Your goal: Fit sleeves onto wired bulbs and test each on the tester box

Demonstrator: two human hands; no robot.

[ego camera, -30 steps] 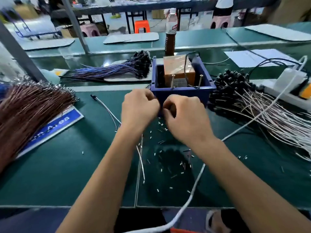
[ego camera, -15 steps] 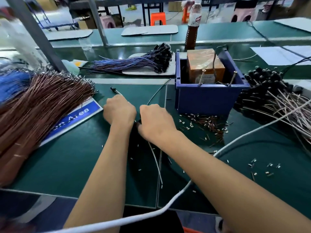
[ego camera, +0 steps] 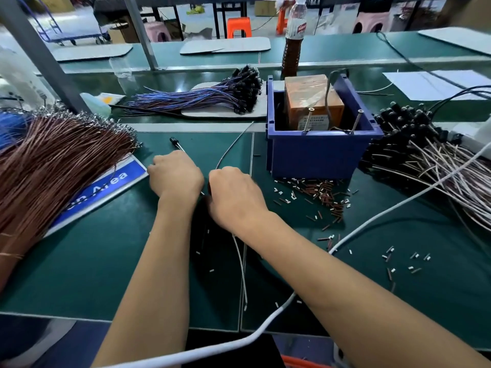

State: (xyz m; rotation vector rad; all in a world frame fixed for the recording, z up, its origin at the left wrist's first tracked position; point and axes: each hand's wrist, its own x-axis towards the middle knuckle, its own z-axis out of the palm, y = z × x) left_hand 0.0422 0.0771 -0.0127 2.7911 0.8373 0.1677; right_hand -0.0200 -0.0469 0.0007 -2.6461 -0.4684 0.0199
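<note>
- Nearest, a thick white cable sweeps over the green table edge, under the right forearm.
- Both fists sit knuckles-up mid-table, close together: left hand curled, right hand curled, a thin wired bulb trailing back from beneath the right one. What each grip pinches is hidden, so I cannot tell.
- Another bulb lead pokes out beyond the left knuckles.
- Right of the hands, loose sleeves lie scattered before the blue tester box.
- Copper wire bundle far left, black-capped bulbs right, blue-wired batch behind, bottle farthest.
</note>
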